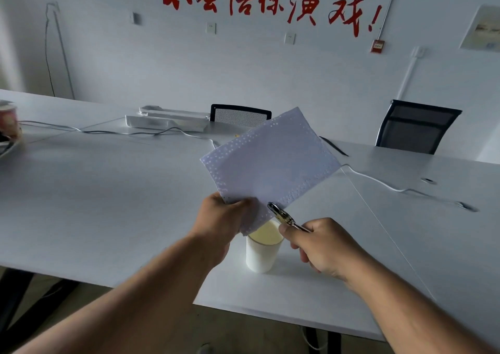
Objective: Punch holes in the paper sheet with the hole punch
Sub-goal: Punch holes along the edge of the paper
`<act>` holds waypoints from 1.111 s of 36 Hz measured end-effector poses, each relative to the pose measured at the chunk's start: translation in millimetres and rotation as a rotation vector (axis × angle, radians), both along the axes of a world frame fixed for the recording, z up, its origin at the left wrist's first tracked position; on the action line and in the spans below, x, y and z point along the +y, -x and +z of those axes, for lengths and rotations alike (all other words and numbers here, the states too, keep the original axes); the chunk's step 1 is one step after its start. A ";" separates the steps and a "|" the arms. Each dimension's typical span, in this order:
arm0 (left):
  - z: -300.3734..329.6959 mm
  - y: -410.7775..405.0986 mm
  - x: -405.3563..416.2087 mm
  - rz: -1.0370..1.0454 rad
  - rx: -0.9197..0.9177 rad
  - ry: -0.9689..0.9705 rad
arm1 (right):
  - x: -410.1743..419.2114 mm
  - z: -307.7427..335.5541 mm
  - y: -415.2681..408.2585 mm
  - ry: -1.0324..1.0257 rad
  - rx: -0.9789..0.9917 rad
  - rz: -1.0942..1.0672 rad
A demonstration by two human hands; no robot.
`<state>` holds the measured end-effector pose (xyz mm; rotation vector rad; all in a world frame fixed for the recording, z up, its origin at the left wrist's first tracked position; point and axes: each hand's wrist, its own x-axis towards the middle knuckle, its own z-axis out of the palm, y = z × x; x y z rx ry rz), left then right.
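Up above the tabletop (108, 205), the paper sheet (270, 161) is held in the air, tilted, with one corner pointing toward the far wall. Rows of small punched holes run along all its visible edges. The left hand (219, 218) pinches the sheet at its lower left edge, thumb on the near face and the other fingers behind. The right hand (322, 245) is clenched round the handles of a metal hole punch (282, 215), whose head meets the sheet's lower edge just beside the left thumb; whether the edge sits inside the punch cannot be told.

Directly below both hands, a white paper cup (261, 256) stands upright near the tabletop's front edge, its mouth partly covered by the sheet's lowest corner. White cables (378, 183) trail across the tabletop toward its right side. Near the far edge lie white trays (167, 119), and behind that edge stand two black mesh chairs (416, 126). A red patterned cup (9, 121) sits at the left edge.
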<state>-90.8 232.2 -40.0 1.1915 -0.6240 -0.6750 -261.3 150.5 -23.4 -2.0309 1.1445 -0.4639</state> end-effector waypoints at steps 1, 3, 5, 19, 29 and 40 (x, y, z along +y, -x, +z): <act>-0.6 -0.4 0.0 0.002 0.003 -0.002 | 0.4 -0.2 -0.2 0.000 0.002 -0.001; -2.2 -1.4 0.2 0.010 0.015 0.000 | 0.7 -0.4 -0.2 0.008 0.006 -0.012; -3.0 -1.7 1.4 0.002 0.039 0.017 | 0.5 -0.3 1.0 0.020 0.010 -0.024; -3.8 0.1 0.2 0.012 0.075 0.000 | 1.7 1.0 3.1 0.028 0.013 -0.003; -1.4 -0.9 3.9 0.008 0.030 -0.033 | 2.8 1.6 3.0 0.034 0.014 -0.002; -0.7 -5.3 9.9 -0.036 0.038 -0.021 | 5.1 3.7 4.6 0.054 0.037 -0.022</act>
